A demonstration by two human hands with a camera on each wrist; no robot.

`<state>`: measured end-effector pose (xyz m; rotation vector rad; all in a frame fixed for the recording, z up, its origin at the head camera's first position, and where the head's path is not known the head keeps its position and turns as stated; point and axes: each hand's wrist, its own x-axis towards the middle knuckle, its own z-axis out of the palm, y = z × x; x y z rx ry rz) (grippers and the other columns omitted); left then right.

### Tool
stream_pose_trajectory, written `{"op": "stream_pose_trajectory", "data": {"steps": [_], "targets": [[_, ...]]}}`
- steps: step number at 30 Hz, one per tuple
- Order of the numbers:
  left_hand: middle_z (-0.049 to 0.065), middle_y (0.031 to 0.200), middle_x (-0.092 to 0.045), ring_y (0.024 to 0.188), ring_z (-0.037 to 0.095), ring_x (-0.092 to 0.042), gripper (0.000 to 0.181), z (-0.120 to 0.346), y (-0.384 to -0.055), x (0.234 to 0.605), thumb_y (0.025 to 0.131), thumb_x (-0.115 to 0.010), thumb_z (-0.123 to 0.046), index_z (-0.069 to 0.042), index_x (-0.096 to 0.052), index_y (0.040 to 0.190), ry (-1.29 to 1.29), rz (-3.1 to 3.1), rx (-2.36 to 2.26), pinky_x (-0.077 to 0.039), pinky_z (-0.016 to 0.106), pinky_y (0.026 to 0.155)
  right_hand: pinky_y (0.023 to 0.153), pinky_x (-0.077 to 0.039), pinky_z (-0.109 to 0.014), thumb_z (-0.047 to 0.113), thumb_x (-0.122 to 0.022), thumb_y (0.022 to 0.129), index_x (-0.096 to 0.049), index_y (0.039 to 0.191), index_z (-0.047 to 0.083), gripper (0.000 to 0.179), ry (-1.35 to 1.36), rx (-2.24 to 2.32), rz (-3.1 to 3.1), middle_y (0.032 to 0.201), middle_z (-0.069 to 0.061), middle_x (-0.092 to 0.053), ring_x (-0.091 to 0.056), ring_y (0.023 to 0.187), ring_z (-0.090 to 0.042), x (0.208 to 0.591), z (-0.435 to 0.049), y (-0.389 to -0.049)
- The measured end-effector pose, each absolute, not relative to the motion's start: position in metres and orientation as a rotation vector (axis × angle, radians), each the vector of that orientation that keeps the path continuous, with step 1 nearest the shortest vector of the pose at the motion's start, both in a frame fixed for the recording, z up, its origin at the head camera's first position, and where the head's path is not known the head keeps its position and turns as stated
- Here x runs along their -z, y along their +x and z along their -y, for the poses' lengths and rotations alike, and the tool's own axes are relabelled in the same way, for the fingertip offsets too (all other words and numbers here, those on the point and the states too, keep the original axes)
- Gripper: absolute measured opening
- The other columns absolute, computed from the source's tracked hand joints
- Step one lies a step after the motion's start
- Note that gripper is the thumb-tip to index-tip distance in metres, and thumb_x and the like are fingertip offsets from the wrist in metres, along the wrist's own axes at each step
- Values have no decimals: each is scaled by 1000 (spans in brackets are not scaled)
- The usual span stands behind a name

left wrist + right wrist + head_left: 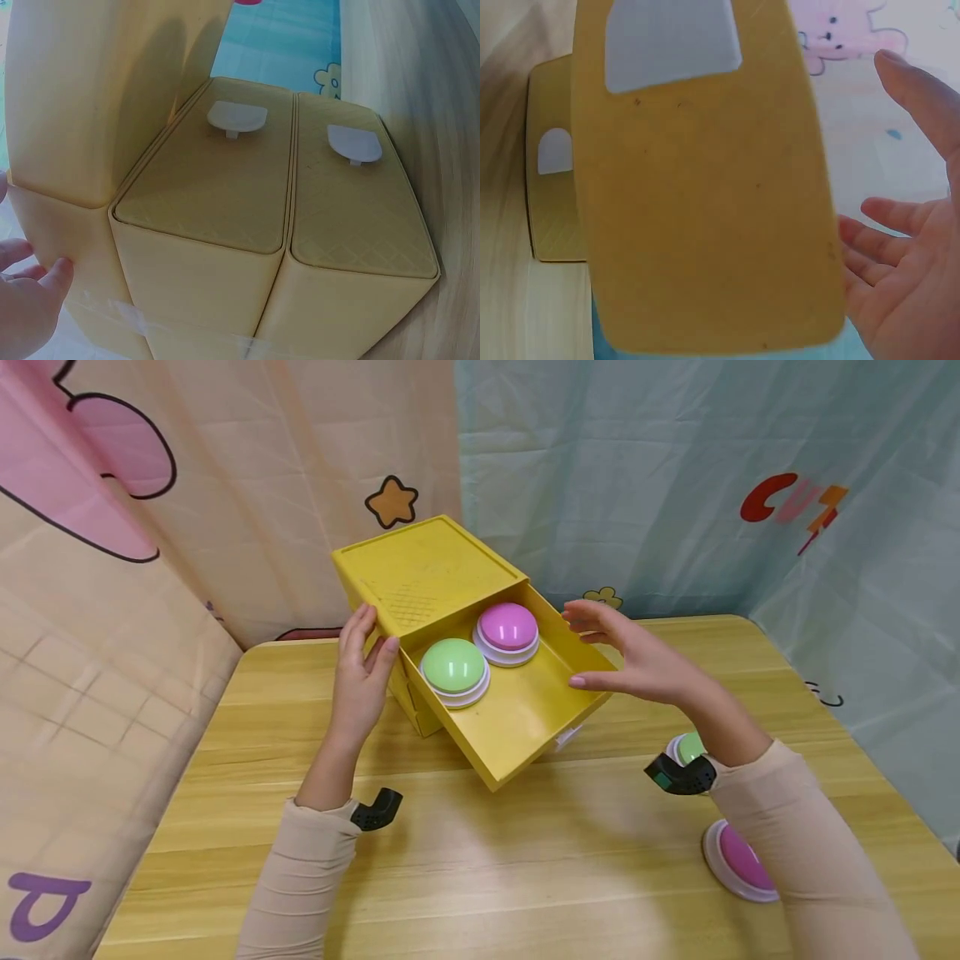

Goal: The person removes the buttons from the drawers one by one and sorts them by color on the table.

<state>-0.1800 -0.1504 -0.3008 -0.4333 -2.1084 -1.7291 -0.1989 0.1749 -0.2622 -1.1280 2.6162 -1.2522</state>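
A yellow drawer cabinet (431,568) stands at the table's far side with its top drawer (517,722) pulled well out. Inside sit a green dome button (453,667) and a pink dome button (508,628), both on white bases. My left hand (360,681) rests its fingertips on the cabinet's left side. Over the drawer's right edge hovers my right hand (641,660), thumb and fingers spread apart, holding nothing. The right wrist view has the drawer front (712,217) up close, the right hand (907,277) beside it.
Two lower drawers, a middle one (206,176) and a bottom one (360,202), are closed, each with a white pull. On the table, near the right forearm, lie another green button (688,748) and another pink button (742,860). Printed curtains (600,468) hang behind.
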Motion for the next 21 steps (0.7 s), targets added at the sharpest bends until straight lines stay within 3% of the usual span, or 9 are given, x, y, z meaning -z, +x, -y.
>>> {"op": "stream_pose_trajectory", "data": {"steps": [5, 16, 21], "targets": [[15, 144, -14, 130, 21, -21, 53, 151, -180, 300, 94, -47, -11, 9, -23, 137, -424, 2107, 1730, -27, 32, 104, 100, -33, -39, 27, -74, 75, -31, 136, 1, 79, -1084, 1099, -2664, 133, -13, -38, -39, 117, -26, 257, -152, -220], [15, 144, -13, 130, 21, -21, 53, 151, -178, 300, 94, -47, -12, 9, -24, 137, -418, 2123, 1726, -28, 29, 103, 103, -30, -36, 38, -73, 73, -30, 137, 3, 84, -1060, 898, -2706, 134, -10, -39, -37, 120, -22, 255, -123, -248], [15, 144, -13, 130, 21, -21, 53, 150, -178, 298, 94, -47, -11, 10, -23, 136, -412, 2116, 1738, -27, 34, 104, 95, -38, -31, 38, -73, 73, -34, 134, 4, 79, -1070, 883, -2688, 127, -8, -42, -41, 112, -19, 256, -113, -255]]}}
